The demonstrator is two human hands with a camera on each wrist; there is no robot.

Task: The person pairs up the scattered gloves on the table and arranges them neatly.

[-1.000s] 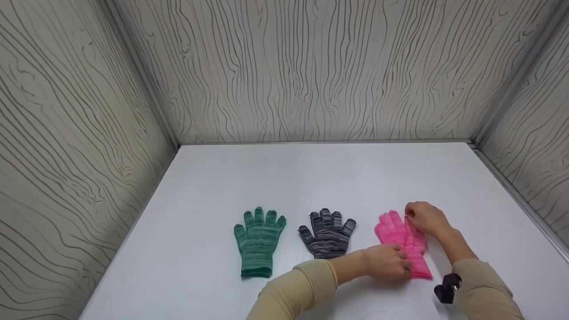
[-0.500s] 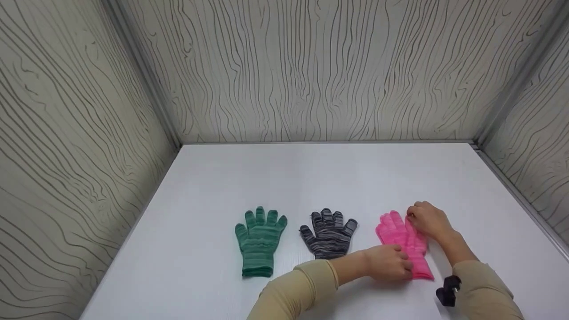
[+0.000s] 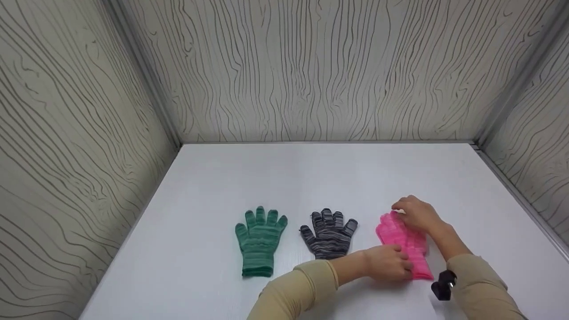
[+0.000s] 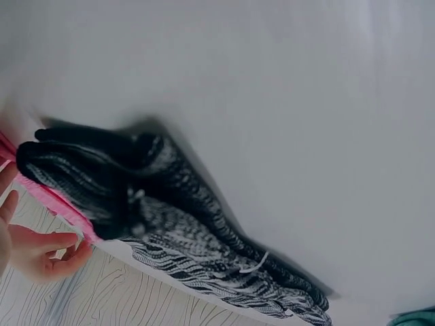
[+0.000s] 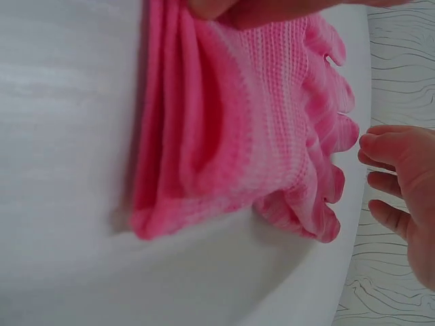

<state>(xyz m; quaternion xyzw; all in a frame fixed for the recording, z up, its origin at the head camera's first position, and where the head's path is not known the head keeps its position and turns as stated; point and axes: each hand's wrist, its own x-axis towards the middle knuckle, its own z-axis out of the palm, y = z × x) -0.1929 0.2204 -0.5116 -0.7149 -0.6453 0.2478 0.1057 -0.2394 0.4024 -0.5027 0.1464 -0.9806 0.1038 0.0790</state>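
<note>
A pink knit glove (image 3: 411,249) lies on the white table, fingers pointing away, at the right of the head view. Layered cuff edges show in the right wrist view, suggesting a stack. My left hand (image 3: 389,263) rests over its cuff end, fingers pressing down on the knit. At the far end, my right hand (image 3: 418,214) hovers over the glove's fingertips, its fingers loosely bent. The right wrist view puts that right hand (image 5: 411,190) right beside the tips, with nothing gripped. A black-and-grey striped glove (image 3: 328,238) lies left of the pink one, partly hidden by my left forearm.
Farther left on the white table (image 3: 200,186) lies a green striped glove (image 3: 260,244), fingers spread. Wood-patterned panels (image 3: 311,71) enclose the back and sides. A black device (image 3: 443,285) sits at my right wrist.
My right hand has let go of a finger at the pink glove's right side and shifted left and slightly away along the fingertips. The left hand stays put.
</note>
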